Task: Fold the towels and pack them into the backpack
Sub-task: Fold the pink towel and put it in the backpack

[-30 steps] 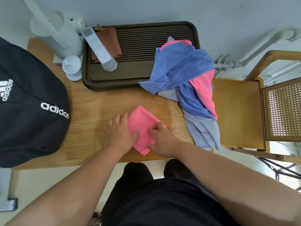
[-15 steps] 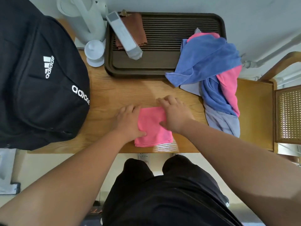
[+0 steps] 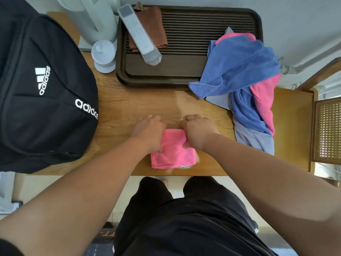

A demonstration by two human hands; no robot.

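both hands curled, left hand [image 3: 149, 131] and right hand [image 3: 198, 132] gripping folded pink towel [image 3: 173, 152].

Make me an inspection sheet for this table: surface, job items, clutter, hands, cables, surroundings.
Surface: wooden table, bare wood showing beyond the hands.
Job's things: folded pink towel near the front edge; unfolded towel pile, blue, pink and grey, draped over the tray's right corner and the table's right edge; black backpack at the left end.
Clutter: dark tray holding a brown cloth and a long white box; white kettle and small white container beside it.
Hands: left hand and right hand each grip the pink towel's far edge.
Cables: nothing seen.
Surroundings: wooden chair at right; wall pipe.
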